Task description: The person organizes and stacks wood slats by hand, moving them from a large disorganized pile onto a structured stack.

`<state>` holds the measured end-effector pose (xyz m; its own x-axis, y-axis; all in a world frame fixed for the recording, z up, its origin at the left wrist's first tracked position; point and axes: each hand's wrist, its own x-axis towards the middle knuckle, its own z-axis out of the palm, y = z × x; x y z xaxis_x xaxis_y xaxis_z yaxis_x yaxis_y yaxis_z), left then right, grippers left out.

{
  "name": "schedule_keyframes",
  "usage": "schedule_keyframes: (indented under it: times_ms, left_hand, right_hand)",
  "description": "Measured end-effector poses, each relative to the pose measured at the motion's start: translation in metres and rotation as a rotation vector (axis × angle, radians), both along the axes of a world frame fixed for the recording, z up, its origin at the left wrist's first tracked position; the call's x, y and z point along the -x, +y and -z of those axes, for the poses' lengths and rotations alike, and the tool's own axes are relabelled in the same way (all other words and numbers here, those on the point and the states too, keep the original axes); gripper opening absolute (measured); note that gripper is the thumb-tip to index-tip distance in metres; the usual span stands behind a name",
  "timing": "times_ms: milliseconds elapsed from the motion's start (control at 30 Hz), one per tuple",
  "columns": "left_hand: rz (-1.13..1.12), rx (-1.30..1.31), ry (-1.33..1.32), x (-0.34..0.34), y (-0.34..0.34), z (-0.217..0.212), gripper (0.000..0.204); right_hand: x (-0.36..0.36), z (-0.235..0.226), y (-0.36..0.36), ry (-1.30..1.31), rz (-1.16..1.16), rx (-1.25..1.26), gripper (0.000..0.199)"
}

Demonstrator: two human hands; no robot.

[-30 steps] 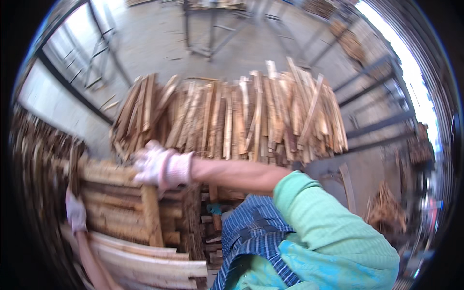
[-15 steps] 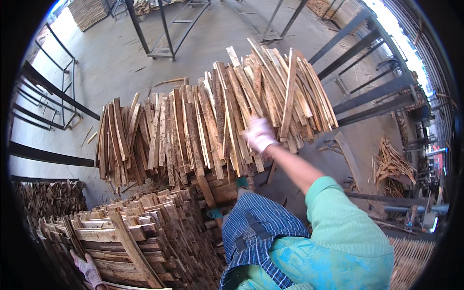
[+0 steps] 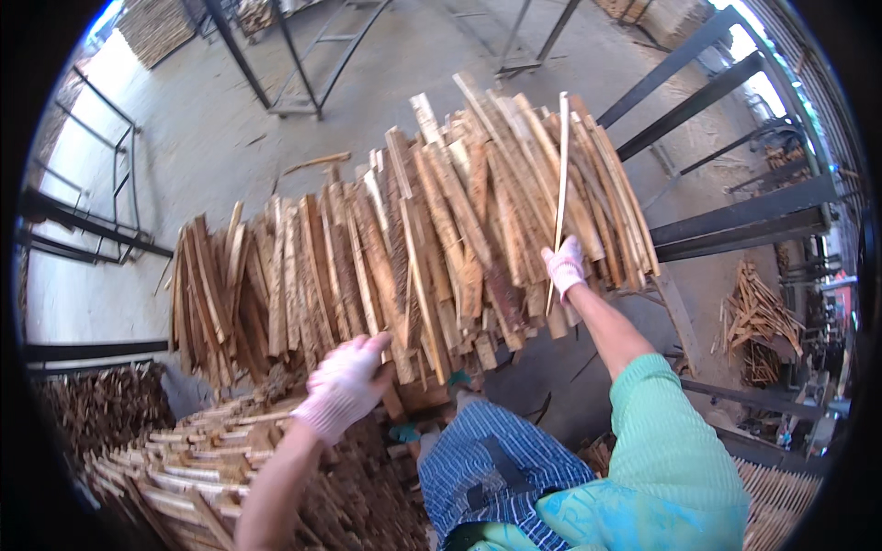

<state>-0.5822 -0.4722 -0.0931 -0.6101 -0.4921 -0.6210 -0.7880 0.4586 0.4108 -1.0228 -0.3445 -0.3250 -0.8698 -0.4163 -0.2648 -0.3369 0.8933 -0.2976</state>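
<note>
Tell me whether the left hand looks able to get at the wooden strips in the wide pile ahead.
Probably yes: the left hand looks empty, its fingers are close to the near ends of the wooden strips, and nothing visible blocks the way.

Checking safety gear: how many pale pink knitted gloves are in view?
2: one knitted glove on the left hand, another on the right hand, holding a thin pale wooden strip.

The right grip (image 3: 566,264) hides part of the pale slat (image 3: 561,174).
</note>
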Motion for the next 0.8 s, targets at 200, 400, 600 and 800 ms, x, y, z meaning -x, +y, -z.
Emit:
schedule_keyframes:
  times_ms: [200,400,600,800]
  left_hand:
    - [-0.515,-0.215,0.364,0.146,0.023,0.207,0.069]
    - [-0.612,-0.125,0.094,0.242,0.043,0.257,0.109]
    - [-0.821,-0.297,0.385,0.263,0.057,0.278,0.097]
    - [-0.844,-0.507,0.540,0.237,0.041,0.248,0.061]
  right_hand:
    - [0.029,-0.017,0.018,0.375,-0.232,0.216,0.068]
    - [0.017,-0.009,-0.037,0.417,-0.222,-0.352,0.087]
    - [0.015,-0.028,-0.044,0.076,-0.192,-0.186,0.097]
    - [0.009,-0.040,-0.053,0.015,-0.181,-0.240,0.093]
